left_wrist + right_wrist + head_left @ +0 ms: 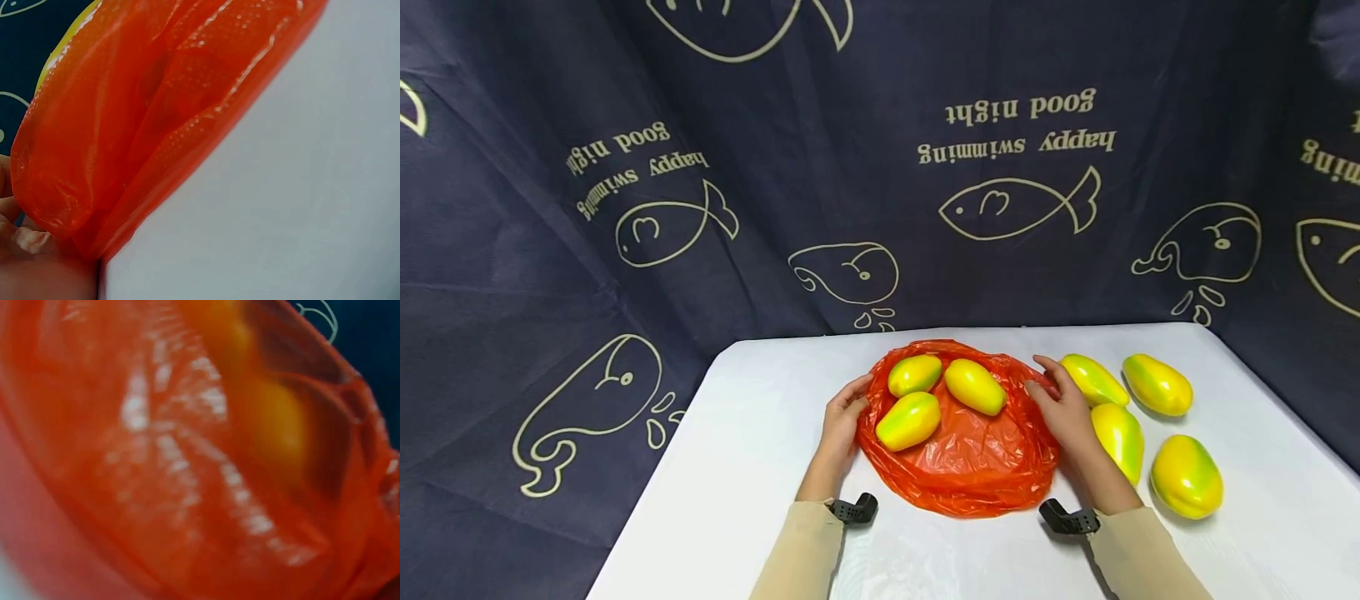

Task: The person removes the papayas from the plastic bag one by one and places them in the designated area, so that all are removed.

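Note:
A red plastic bag [958, 467] lies spread on the table with its mouth facing up. Inside it rest three glossy yellow fruits [910, 422] with green streaks, papaya-like in shape. At the bag's left rim, my left hand [841, 421] holds the thin plastic between thumb and fingers; in the left wrist view the red film [125, 125] bunches beside the thumb. My right hand [1067, 408] grips the opposite rim, one finger raised, its lower fingers hidden. Through the film in the right wrist view, a blurred yellow fruit [281, 425] shows.
Several more yellow-green fruits [1187, 477] lie on the white table [737, 433] to the right, two of them close beside my right hand and forearm. A dark blue curtain [880, 167] with fish drawings hangs behind the table's far edge.

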A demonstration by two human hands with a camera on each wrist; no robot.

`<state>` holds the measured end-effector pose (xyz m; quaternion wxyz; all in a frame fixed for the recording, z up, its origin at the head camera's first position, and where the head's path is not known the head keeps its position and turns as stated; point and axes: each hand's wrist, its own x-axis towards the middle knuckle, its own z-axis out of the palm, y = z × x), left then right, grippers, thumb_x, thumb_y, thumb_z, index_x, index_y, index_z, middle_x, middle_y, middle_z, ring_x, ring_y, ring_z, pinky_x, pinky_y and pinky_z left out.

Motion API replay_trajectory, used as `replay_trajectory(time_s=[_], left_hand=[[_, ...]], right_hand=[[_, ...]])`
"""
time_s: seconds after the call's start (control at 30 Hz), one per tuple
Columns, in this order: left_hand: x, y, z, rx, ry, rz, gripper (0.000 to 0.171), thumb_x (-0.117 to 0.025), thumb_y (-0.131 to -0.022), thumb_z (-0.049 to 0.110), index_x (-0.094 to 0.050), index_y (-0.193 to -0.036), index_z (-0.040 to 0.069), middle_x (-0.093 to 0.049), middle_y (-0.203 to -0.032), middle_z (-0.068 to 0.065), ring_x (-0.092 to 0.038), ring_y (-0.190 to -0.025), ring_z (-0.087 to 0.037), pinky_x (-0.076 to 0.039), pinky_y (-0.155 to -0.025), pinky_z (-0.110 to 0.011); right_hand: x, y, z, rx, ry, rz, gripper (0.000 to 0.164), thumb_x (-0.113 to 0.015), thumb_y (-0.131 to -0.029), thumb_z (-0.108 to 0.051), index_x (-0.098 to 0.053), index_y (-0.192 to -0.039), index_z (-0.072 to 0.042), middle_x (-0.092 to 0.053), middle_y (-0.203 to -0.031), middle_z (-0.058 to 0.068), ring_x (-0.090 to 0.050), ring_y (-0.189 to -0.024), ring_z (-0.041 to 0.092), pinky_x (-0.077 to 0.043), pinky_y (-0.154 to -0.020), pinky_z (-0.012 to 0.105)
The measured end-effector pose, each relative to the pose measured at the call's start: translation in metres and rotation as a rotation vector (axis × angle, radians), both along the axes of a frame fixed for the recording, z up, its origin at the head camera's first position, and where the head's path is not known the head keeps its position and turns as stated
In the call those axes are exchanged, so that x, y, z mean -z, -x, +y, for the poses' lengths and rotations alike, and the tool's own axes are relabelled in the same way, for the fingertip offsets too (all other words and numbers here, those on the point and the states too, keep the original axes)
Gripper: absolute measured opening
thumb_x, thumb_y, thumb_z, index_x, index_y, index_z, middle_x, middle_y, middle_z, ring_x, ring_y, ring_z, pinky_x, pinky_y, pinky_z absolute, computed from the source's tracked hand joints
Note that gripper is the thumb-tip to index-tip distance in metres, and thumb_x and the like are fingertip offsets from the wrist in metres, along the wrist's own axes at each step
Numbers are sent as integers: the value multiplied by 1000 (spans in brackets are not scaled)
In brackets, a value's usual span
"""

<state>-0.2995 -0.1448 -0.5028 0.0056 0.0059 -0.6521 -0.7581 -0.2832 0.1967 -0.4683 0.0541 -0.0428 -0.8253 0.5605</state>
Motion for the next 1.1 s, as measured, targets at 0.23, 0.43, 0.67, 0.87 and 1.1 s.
replay_trajectory(time_s=[0.23, 0.43, 0.67, 0.87, 1.1], left_hand=[[0, 0, 1, -6, -4, 1, 44, -43, -99, 5, -58, -140, 13, -54, -145, -11, -56, -128, -22, -54, -101, -27], [0, 1, 2, 5, -3, 7, 44, -43, -100, 5, -57, -141, 12, -53, -147, -12, -55, -130, -24, -53, -102, -28], [-1, 1, 0, -14, -8, -8, 42, -45, -101, 7, -57, -140, 14, -53, -147, -9, -55, -129, -24, -55, -99, -28], [-4, 5, 0, -19, -27, -4, 40, -47, -100, 9, -60, -137, 16, -56, -144, -7, -57, -126, -23, -56, -98, -28], [-8, 0, 1, -31, 6, -24, 41, -46, -100, 8, -61, -136, 17, -56, -143, -5, -56, -127, -24, -55, -100, -30]], right_hand=[[3, -2, 5, -75, 34, 24, 58, -51, -103, -26, -32, -156, -14, -33, -160, 18, -33, -147, 39, -32, -119, 59], [7, -6, 8, -113, 31, 57, 57, -54, -102, -24, -35, -155, -14, -39, -157, 17, -39, -142, 34, -44, -111, 28], [7, -6, 9, -126, 38, 50, 57, -57, -101, -26, -37, -154, -21, -43, -155, 13, -41, -139, 33, -41, -87, 1], [5, -8, 11, -151, 80, 77, 53, -58, -100, -23, -42, -151, -19, -44, -153, 14, -43, -137, 33, -44, -87, 3], [7, -9, 9, -184, 124, 91, 55, -61, -99, -20, -43, -151, -19, -44, -154, 13, -43, -139, 32, -46, -88, 4]])
